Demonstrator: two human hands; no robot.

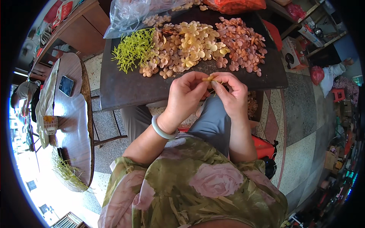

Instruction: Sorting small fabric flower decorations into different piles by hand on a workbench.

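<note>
Both sets of fingers (205, 81) pinch one small yellow flower (210, 78) between them, just above the near edge of the worktop (125, 89). The left hand (185, 97), a pale bangle (161, 131) on its wrist, grips it from the left; the right hand (232, 95) closes on it from the right. Beyond them on the worktop lie heaps of flowers: yellow ones (197, 41), pink ones (243, 41), tan ones (163, 60), and green stems (133, 47). A clear bag (129, 15) sits at the far edge.
</note>
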